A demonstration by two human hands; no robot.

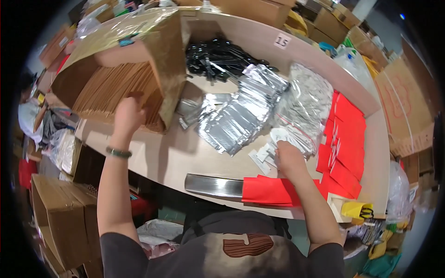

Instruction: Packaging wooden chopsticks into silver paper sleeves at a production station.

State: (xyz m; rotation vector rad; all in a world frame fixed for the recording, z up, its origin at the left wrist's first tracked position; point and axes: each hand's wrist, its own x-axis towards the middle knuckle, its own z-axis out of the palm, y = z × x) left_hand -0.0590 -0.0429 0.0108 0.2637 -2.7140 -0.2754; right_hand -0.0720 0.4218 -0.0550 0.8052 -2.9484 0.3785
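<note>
My left hand (129, 115) reaches into the opening of a big carton (168, 55) lying on its side. Its fingers are apart and touch a tightly packed row of flat brown cardboard pieces (109, 88). Further right, my right hand (291, 160) is closed with its fingertips at small white paper pieces (264, 155), which lie by the mouth of a clear plastic bag (303, 102) full of white items. Beneath my right forearm lies a red pouch (269, 191), its left end around a curved shiny metal strip (213, 185).
Silver foil packets (236, 118) spread over the middle of the table (162, 160). Behind them is a heap of black long-handled utensils (218, 58). More red pouches (345, 139) are piled at the right. A raised rim borders the table's far side. Cartons (65, 217) stand at the lower left.
</note>
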